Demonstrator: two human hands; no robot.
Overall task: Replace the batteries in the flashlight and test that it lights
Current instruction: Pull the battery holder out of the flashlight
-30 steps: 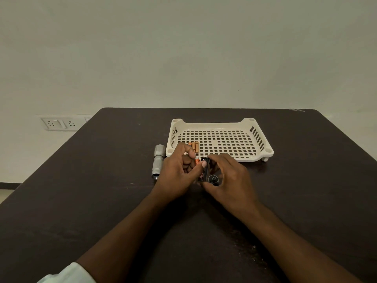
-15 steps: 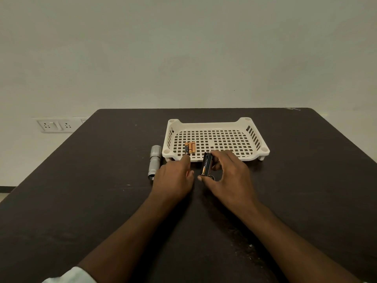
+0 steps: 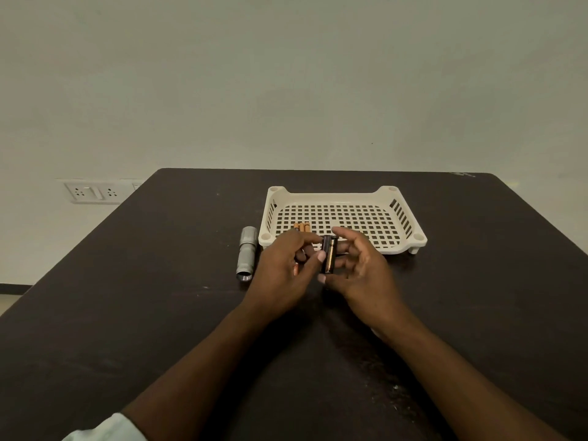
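Note:
A black battery holder (image 3: 328,254) with a battery in it stands upright between my hands, just in front of the tray. My right hand (image 3: 359,268) grips it from the right, thumb at its base. My left hand (image 3: 283,265) pinches the holder's left side with thumb and forefinger, and an orange battery (image 3: 296,268) shows inside its curled fingers. The silver flashlight body (image 3: 246,253) lies on the table left of my left hand, its open end toward me. Three orange batteries (image 3: 301,226) lie in the tray's front left corner.
A cream perforated plastic tray (image 3: 404,218) sits on the dark table (image 3: 127,313) beyond my hands. A wall socket panel (image 3: 92,191) is on the wall at the left. The table's far edge meets a plain wall.
My left hand drew back from the tray to the holder, now with an orange battery in its fingers. My right hand lifted the holder slightly and turned it upright between both hands.

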